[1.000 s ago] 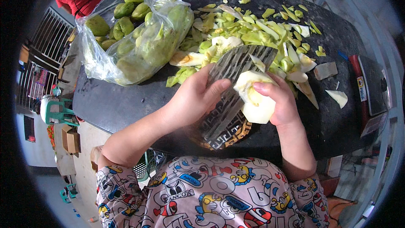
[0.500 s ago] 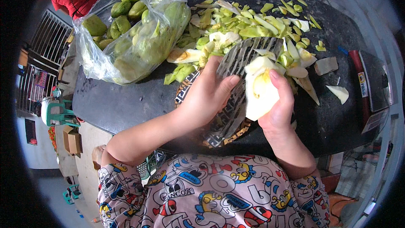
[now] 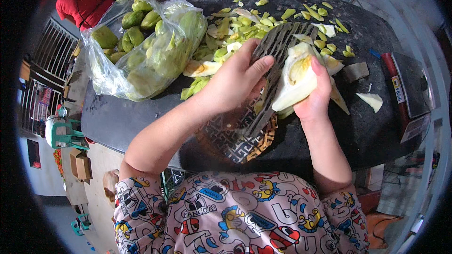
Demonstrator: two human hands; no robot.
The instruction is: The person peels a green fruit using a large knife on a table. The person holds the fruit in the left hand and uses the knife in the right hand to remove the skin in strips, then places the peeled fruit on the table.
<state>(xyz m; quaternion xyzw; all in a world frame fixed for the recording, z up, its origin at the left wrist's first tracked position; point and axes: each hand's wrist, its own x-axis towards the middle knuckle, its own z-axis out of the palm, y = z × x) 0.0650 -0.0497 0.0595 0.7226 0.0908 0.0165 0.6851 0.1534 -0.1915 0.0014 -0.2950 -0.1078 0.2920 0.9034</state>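
Dark round table [image 3: 358,131], seen from above. Left hand [image 3: 235,82] grips a slatted metal grater [image 3: 275,56] propped at a slant, its foot on a patterned tray [image 3: 242,143]. Right hand [image 3: 315,99] presses a pale peeled fruit half [image 3: 295,77] against the grater's face. Behind: heap of green peelings [image 3: 263,21]; clear plastic bag [image 3: 150,56] of green fruit, far left. Two pale cut pieces [image 3: 372,101] right of the hands. Red-handled tool [image 3: 395,89], possibly a knife, at the right edge.
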